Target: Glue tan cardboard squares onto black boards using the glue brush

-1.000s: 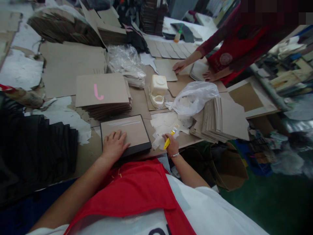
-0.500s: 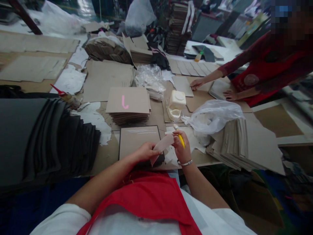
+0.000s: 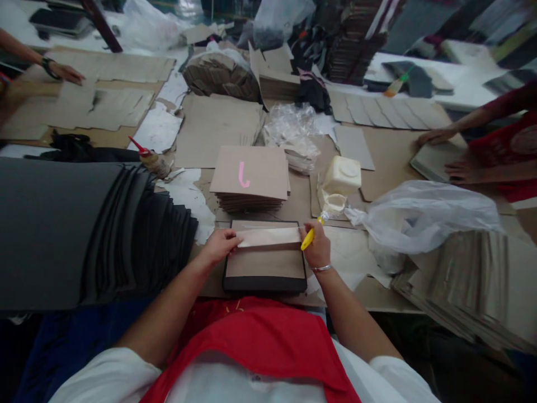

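A pale strip (image 3: 268,237) is stretched level over a brown board with black edges (image 3: 265,266) in front of me. My left hand (image 3: 220,245) pinches the strip's left end. At its right end is my right hand (image 3: 318,247), closed round a brush with a yellow handle (image 3: 309,239) and also gripping the strip. The brush's bristle end points up toward the cut-open plastic jug (image 3: 342,174). Behind the board stands a stack of brown boards (image 3: 250,170) with a pink mark on top.
Dark grey sheets (image 3: 50,224) are piled at the left, near a red-nozzled bottle (image 3: 153,159). To the right, a clear plastic bag (image 3: 432,215) lies against leaning boards (image 3: 474,280). Co-workers' hands (image 3: 69,73) appear at the far left and at the right.
The strip went from folded and tilted to stretched flat across the board, and my hands moved apart. The view turned left; a co-worker's arm now shows at the far left.
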### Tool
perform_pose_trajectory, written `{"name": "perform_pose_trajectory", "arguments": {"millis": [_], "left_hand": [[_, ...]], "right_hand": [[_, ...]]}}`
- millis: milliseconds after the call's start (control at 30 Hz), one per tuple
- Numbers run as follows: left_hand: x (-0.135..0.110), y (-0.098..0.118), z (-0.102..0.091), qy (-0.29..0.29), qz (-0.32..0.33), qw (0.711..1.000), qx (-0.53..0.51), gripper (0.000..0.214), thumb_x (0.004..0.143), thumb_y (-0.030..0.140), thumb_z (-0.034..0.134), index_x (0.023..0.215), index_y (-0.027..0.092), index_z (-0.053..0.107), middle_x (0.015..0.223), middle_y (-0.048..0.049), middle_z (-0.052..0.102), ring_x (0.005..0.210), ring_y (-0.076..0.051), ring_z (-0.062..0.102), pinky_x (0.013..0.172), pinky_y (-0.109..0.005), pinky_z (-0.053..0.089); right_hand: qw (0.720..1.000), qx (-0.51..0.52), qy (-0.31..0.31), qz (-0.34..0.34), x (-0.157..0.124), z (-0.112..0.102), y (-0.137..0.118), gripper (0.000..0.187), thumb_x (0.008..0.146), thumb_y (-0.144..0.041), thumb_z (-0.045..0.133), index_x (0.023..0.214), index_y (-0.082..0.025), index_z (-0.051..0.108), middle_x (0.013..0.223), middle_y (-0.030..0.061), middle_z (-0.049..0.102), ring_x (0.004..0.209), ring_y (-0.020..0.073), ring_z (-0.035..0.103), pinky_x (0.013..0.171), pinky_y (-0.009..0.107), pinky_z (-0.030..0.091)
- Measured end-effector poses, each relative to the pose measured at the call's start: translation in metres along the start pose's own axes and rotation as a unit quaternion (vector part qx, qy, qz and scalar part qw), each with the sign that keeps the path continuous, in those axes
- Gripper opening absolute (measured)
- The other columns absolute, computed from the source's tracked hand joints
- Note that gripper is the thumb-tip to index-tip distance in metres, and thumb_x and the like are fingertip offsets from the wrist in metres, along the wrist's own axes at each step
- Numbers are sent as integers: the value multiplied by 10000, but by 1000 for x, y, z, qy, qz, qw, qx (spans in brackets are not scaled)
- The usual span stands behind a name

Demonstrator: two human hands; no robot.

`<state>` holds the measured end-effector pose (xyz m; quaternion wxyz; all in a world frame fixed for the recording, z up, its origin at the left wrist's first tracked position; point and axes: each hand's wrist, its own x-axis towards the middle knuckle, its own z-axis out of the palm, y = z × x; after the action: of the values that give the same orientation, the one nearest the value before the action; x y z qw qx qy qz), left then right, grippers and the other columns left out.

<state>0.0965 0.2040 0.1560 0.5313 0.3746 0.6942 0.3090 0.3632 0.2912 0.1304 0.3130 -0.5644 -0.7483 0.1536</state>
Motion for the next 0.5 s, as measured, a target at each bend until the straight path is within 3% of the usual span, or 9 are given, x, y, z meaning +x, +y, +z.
{"name": "perform_pose_trajectory", "arguments": {"millis": [100,200,500], "left_hand": [[16,-7,-4,101,34,992,68,314,680,464,568,624,155,564,480,46,481,474,-94,444,466,-209,309],[27,-10,-3,157,57,975,145,313,716,446,546,622,154,609,551,14,556,561,-116,497,509,-222,319],[34,-10,-2,176,48,965,186,317,737,448,546,614,164,617,602,-4,610,576,-126,524,549,-237,323]], "right_hand": [[999,-32,-12,-32,5,22,2,237,860,-375,457,962,-176,537,823,73,628,719,187,589,665,298,448],[996,-54,-24,-59,8,35,4,242,862,-356,454,973,-168,557,817,84,626,737,201,580,688,316,446],[996,-66,-31,-60,12,41,9,273,854,-339,467,1035,-159,563,846,92,618,770,211,571,726,336,452]]}}
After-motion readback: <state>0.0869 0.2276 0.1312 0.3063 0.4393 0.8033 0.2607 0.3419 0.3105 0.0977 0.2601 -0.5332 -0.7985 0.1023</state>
